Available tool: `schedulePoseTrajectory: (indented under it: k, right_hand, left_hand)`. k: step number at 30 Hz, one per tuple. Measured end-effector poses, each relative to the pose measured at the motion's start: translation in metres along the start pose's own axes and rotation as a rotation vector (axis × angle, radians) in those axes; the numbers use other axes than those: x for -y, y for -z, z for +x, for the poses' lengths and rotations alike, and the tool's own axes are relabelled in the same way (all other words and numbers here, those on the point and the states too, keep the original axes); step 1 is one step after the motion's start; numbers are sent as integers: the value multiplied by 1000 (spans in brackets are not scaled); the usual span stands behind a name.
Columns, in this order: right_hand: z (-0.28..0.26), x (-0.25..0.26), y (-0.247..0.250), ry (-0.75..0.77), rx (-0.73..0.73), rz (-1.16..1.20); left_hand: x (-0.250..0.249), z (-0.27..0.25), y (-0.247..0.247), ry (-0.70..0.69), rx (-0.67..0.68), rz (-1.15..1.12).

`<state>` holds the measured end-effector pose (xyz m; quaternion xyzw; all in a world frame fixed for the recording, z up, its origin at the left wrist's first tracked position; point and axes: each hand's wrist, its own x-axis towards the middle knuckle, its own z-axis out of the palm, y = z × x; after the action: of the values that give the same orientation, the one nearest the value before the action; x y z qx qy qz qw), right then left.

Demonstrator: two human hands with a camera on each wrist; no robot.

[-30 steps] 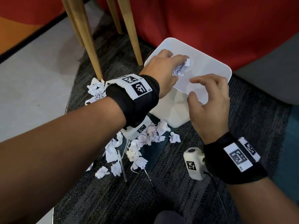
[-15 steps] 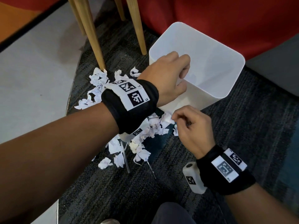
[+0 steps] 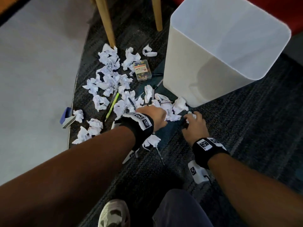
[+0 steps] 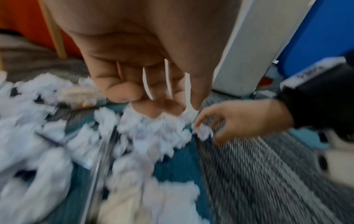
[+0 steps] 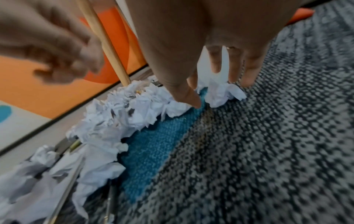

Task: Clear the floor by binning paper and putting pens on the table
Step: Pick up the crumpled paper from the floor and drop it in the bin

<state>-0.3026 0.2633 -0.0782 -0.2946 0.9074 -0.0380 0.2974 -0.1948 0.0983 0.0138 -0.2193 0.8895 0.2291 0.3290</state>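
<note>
Many crumpled white paper balls (image 3: 111, 79) lie on the dark carpet left of the white bin (image 3: 196, 76), with pens among them: a green pen (image 3: 113, 104) and a clear pen (image 3: 159, 155). My left hand (image 3: 161, 114) is down over the near edge of the pile, fingers bent, tips touching paper (image 4: 162, 118); I see nothing gripped in it. My right hand (image 3: 190, 116) is low on the carpet just in front of the bin. Its thumb and fingers close around one small paper ball (image 4: 204, 131), also seen under the fingers in the right wrist view (image 5: 222, 94).
Two wooden table legs (image 3: 106, 22) stand behind the pile. A clear box of push pins (image 3: 142, 70) lies among the paper. A blue stapler (image 3: 66, 117) sits at the carpet edge, left. My shoe (image 3: 114, 213) and knee are at the bottom.
Both hands came down from the bin's mouth to the floor. The paper ball in the left hand a second ago is gone. The right hand has reached a ball by the bin.
</note>
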Motion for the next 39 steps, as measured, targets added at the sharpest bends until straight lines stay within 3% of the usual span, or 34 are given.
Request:
schedulePoseTrajectory:
  k: [6, 13, 19, 27, 31, 36, 39]
  right_hand:
    - [10, -10, -11, -62, 198, -60]
    - [8, -15, -15, -21, 134, -35]
    - [5, -19, -12, -31, 96, -3]
    - [8, -17, -8, 4, 19, 61]
    - [-5, 9, 4, 194, -120, 228]
    - [-15, 60, 59, 391, -392, 441]
    - [-17, 83, 94, 399, -506, 586]
  left_hand:
    - [14, 14, -63, 36, 158, -69]
    - [17, 16, -87, 67, 258, 24]
    - [24, 11, -76, 63, 228, 37]
    - [31, 5, -30, -3, 40, -123]
    - [26, -6, 4, -40, -57, -251]
    - [25, -24, 78, -68, -441, -431]
    - [26, -36, 134, -103, -684, -422]
